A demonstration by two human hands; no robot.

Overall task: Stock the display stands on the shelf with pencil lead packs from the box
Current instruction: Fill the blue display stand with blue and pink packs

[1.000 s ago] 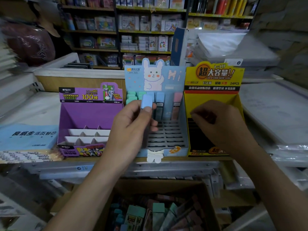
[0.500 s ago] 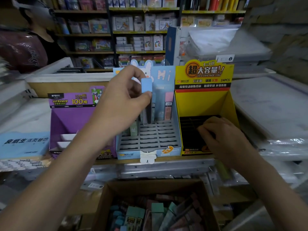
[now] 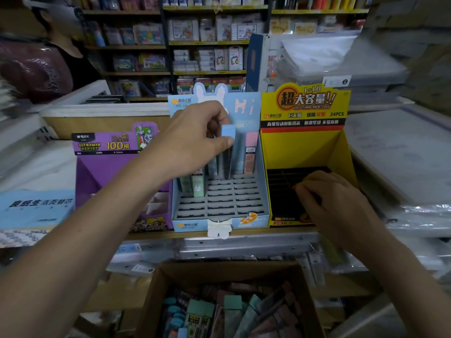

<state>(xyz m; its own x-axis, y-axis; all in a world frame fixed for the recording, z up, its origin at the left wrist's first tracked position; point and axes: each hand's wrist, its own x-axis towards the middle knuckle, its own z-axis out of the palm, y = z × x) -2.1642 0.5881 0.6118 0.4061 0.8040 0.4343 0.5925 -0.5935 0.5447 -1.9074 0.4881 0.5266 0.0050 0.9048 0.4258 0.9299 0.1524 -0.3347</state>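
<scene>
My left hand (image 3: 195, 137) pinches the blue cap of a pencil lead pack (image 3: 228, 132) and holds it upright over the back rows of the light blue display stand (image 3: 219, 206). A few blue, pink and green packs stand in that stand's rear slots; its front slots are bare. My right hand (image 3: 334, 201) rests with curled fingers on the black slotted tray of the yellow display stand (image 3: 305, 142); whether it holds anything is hidden. Below the shelf, an open cardboard box (image 3: 156, 296) holds several mixed lead packs.
A purple display stand (image 3: 107, 167) sits left of the blue one. A blue paper pack (image 3: 36, 206) lies at far left. Plastic-wrapped stacks (image 3: 402, 154) lie to the right. Stocked store shelves (image 3: 207, 42) fill the background, and a person in a dark top (image 3: 36, 69) is at upper left.
My left hand lifted the blue-capped pack from in front of the stand up to its back rows. My right hand moved down onto the yellow stand's black tray.
</scene>
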